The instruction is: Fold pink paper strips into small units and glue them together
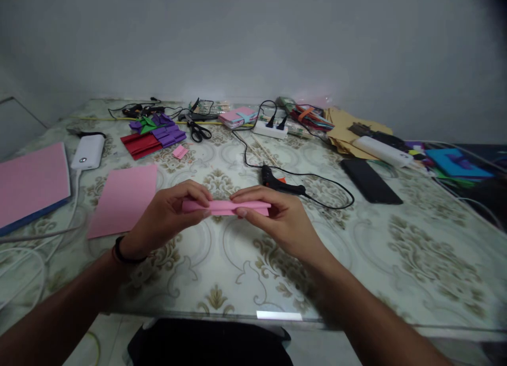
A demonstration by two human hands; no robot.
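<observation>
A narrow folded strip of pink paper (pixel 222 206) is held level above the table between both my hands. Its left end is pinched between the thumb and fingers of my left hand (pixel 174 207), which has a dark band at the wrist. My right hand (pixel 273 210) grips the other end, thumb below and fingers on top. Part of the strip's ends is hidden by the fingers. A flat pink sheet (pixel 127 199) lies just left of my left hand. Beyond my right hand rests a black glue gun (pixel 281 182) with its cord looping right.
A pink paper stack (pixel 31 181) and white power bank (pixel 89 150) lie left. Folded red and purple papers (pixel 158 136), scissors (pixel 198 131) and a power strip (pixel 270 128) are at the back. A black phone (pixel 370 180) and brown paper (pixel 348 125) lie right.
</observation>
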